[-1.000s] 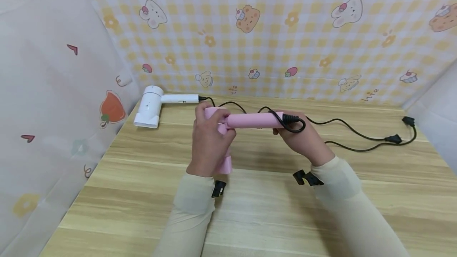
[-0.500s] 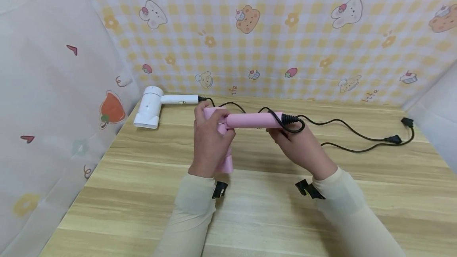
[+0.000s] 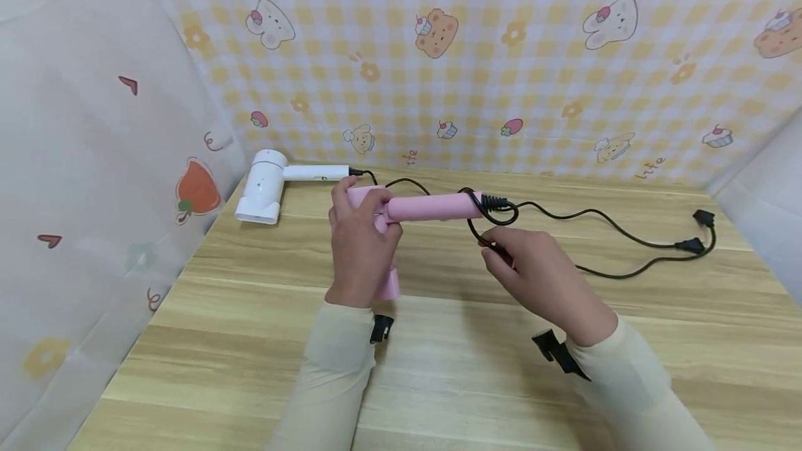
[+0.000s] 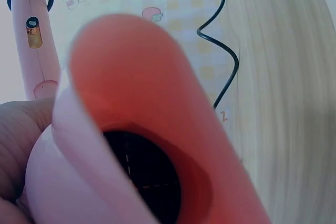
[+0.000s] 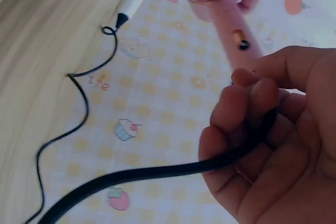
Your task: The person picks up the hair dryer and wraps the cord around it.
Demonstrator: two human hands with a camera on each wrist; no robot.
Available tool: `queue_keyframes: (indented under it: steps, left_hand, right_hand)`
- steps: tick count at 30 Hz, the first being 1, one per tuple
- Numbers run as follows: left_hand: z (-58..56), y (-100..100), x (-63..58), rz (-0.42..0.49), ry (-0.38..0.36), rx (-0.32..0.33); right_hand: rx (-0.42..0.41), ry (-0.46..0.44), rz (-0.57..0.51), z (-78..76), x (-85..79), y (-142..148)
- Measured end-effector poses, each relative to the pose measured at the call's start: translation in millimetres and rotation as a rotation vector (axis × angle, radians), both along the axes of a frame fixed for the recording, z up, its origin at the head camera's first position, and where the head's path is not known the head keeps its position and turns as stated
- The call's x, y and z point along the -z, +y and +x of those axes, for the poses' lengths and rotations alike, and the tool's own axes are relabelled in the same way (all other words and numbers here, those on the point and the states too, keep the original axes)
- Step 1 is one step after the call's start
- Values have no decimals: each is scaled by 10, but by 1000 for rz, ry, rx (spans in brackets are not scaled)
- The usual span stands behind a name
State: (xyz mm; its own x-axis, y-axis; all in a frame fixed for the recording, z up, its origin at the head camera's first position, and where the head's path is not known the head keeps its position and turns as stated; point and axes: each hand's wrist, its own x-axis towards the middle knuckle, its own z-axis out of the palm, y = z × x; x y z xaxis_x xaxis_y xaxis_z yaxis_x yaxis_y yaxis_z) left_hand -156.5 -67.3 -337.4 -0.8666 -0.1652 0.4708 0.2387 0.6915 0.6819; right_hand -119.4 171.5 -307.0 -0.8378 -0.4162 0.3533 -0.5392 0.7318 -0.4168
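Observation:
A pink hair dryer (image 3: 432,207) is held up above the table, its handle pointing right. My left hand (image 3: 360,249) grips it around the body, where the handle joins. Its wide nozzle (image 4: 142,66) fills the left wrist view, with a dark grille deep inside. A black cord (image 3: 474,228) loops around the handle's end. My right hand (image 3: 539,273), below and to the right of that end, holds a stretch of the cord between curled fingers and thumb. In the right wrist view the cord (image 5: 142,174) runs out of the hand toward the lower left.
A white hair dryer (image 3: 263,186) lies at the table's back left, its thin cord (image 3: 589,211) trailing right along the back. Two black plugs, one (image 3: 704,218) behind the other (image 3: 690,245), lie at the right. A checked cloth (image 3: 476,89) hangs behind the wooden table (image 3: 207,346).
My right hand has left the handle's end and come down toward me with the cord. The pink hair dryer has shifted slightly left. The rear plug has slid a little left.

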Motion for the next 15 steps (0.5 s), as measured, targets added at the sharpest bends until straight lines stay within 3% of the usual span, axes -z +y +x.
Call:
queue_keyframes:
  steps: [10, 15]
  left_hand:
    - [-5, 6, 16, -11, -23, 5]
    - [-12, 18, 33, -16, -29, 24]
  right_hand:
    - [-33, 163, 32, 112, -208, -1]
    - [-37, 189, -3, 111, -310, 28]
